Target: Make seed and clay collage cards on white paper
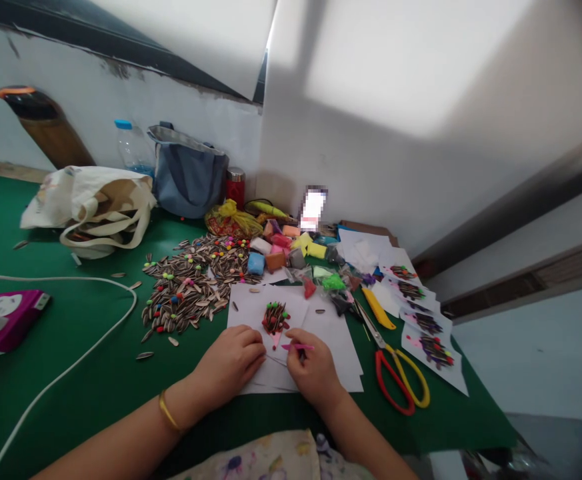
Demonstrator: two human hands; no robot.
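A: ok so what are the hands doing?

B: Right hand (313, 367) is closed around a slim pink pointed tool (301, 347), tip aimed left. Left hand (235, 357) lies palm down on a stack of white paper sheets (343, 353), fingers together and half bent. Can't tell if anything's pinched underneath.

A: and the thing they're working on?

B: A cluster of brown striped seeds with red and green dots (275, 319), on the top sheet, just past both hands and roughly between them.

A: what's around it?

B: Right of the paper, long metal scissors with red and yellow handles (397, 355), then overlapping white cards with seed designs (458, 379). Left, a big heap of striped seeds mixed with coloured balls (188, 303). Behind, small colourful wrapped blocks (275, 261). Farthest, a blue-grey fabric bag (193, 177) near the wall.
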